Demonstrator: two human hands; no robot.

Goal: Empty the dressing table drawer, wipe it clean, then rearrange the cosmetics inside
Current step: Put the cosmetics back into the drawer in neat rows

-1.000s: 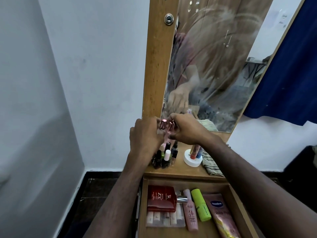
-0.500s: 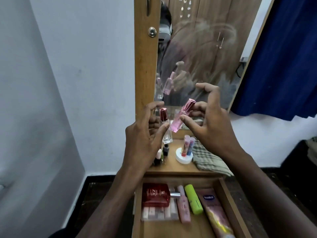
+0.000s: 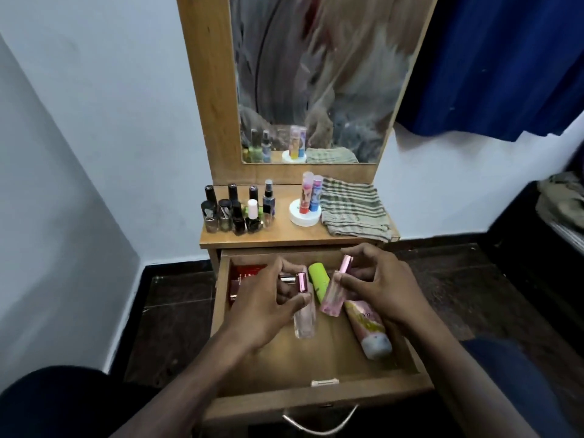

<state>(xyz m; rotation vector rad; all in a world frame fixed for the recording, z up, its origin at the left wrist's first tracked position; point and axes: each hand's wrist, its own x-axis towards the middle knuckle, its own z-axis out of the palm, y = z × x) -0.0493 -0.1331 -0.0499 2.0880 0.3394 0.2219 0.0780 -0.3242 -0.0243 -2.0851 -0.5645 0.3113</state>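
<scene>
The wooden drawer stands pulled out below the dressing table top. Over it, my left hand pinches a clear perfume bottle with a pink cap, held nearly upright. My right hand pinches a pink perfume bottle, tilted with its pink cap up and to the right. Inside the drawer lie a red box, a green tube and a pink and yellow lotion tube. My hands hide part of the drawer's back.
On the dressing table top stand several nail polish bottles, a white round holder with two sticks, and a folded striped cloth. A mirror rises behind. A blue curtain hangs at right.
Both hands have come down from in front of the mirror to above the open drawer, each still holding its perfume bottle. The camera has tilted down.
</scene>
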